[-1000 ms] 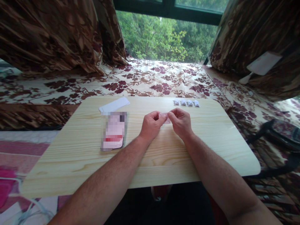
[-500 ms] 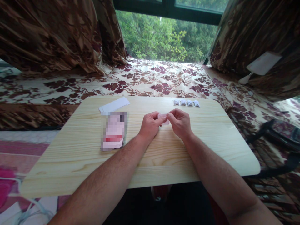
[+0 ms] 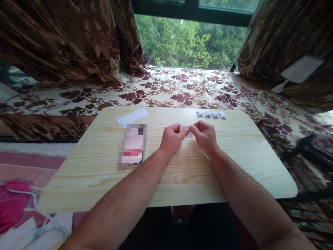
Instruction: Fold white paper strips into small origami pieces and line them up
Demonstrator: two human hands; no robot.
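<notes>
A small piece of pale paper (image 3: 186,132) is pinched between both hands above the middle of the wooden table (image 3: 187,170). My left hand (image 3: 171,138) has thumb and fingers closed on its left side. On its right edge, my right hand (image 3: 204,134) grips with thumb and forefinger. The fingers cover part of the paper, so its exact folds cannot be made out. Beyond my right hand, several small folded white paper pieces (image 3: 211,114) with raised points stand in a row near the far edge.
Left of my hands lies a phone (image 3: 134,144), partly blurred out. Behind it are white paper strips (image 3: 133,116). A lamp (image 3: 301,69) with a white head stands at the right, and a dark chair (image 3: 307,146) is beside the table. Patterned curtains (image 3: 85,41) frame the window.
The whole view has shifted slightly, so everything sits a little further right. Both hands keep their pinch on the paper, with hardly any movement relative to the table.
</notes>
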